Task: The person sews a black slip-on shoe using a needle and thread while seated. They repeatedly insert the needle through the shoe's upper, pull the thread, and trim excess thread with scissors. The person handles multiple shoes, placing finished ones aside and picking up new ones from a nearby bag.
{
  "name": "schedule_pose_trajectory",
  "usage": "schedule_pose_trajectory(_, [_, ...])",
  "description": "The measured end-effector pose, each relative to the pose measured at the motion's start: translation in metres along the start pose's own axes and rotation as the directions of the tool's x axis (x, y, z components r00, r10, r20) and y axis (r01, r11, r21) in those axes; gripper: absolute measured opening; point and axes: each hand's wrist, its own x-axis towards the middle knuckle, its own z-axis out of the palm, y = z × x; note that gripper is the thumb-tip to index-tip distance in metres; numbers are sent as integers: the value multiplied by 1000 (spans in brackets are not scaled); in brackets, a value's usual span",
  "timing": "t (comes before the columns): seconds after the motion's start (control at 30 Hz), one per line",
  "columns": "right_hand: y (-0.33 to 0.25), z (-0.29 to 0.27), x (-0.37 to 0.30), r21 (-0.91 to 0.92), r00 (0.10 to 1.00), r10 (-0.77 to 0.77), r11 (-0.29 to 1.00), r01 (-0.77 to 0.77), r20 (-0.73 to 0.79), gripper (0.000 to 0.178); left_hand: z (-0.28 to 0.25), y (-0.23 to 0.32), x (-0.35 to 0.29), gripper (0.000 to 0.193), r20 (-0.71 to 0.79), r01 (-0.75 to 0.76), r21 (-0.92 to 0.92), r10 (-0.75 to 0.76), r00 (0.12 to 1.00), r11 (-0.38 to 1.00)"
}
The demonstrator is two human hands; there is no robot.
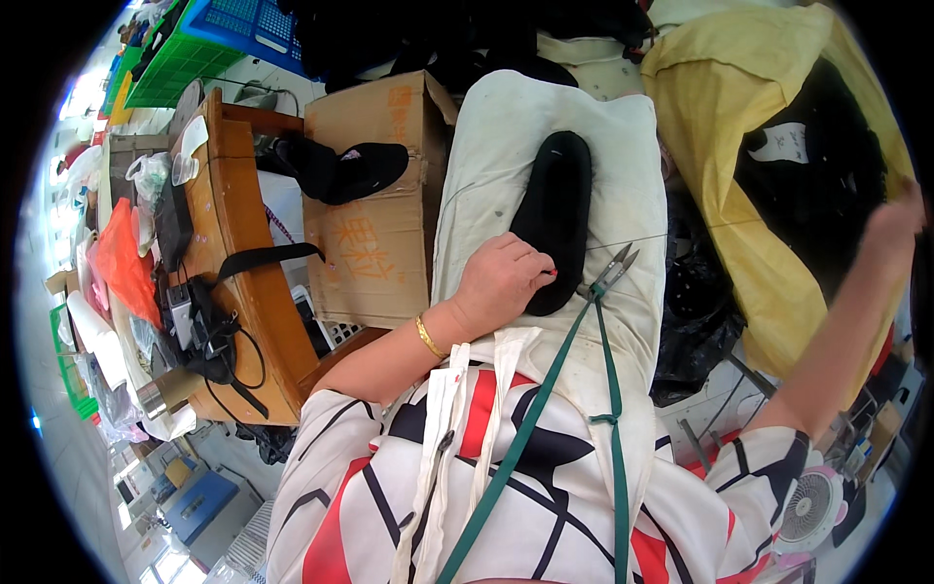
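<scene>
A black slipper-like shoe [555, 209] lies lengthwise on a white cloth-covered pad [628, 146] in front of me. My left hand [501, 282] has its fingers curled closed over the shoe's near left edge; a small red spot shows at the fingertips. Small scissors [611, 273] on a green ribbon [555, 375] rest on the pad, touching or close beside the shoe. From the shoe's right side a thin dark thread [632, 239] runs out rightward. My right arm stretches far right, and its hand [907, 206] is smeared by motion beside a yellow sack, its fingers unreadable.
The yellow sack [700, 117] gapes on the right with black items inside. Left of the pad stand a cardboard box [375, 243] with black shoes [365, 173] on it and a wooden table [243, 331]. A black plastic bag [691, 336] and a small fan [812, 506] are lower right.
</scene>
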Motion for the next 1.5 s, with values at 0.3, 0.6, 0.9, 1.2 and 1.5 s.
schedule_pose_trajectory(0.3, [4, 76, -261, -387, 111, 460, 836, -389, 881, 12, 1, 5, -6, 24, -63, 127, -1, -127, 990, 992])
schedule_pose_trajectory(0.6, [-15, 67, -284, -350, 126, 361, 931, -101, 924, 11, 7, 1, -8, 21, -128, 94, -6, -94, 987, 996])
schedule_pose_trajectory(0.9, [-13, 66, -283, -285, 133, 290, 957, -54, 948, 12, 8, -2, -9, 21, -144, 78, -17, -79, 986, 997])
schedule_pose_trajectory(1.2, [-13, 70, -290, -247, 102, 238, 965, 86, 966, 9, 8, -2, -9, 22, -161, 58, 3, -57, 985, 998])
schedule_pose_trajectory(1.5, [-16, 77, -317, -251, 135, 223, 935, 249, 966, 10, 7, -1, -11, 24, -153, 40, 43, -33, 988, 998])
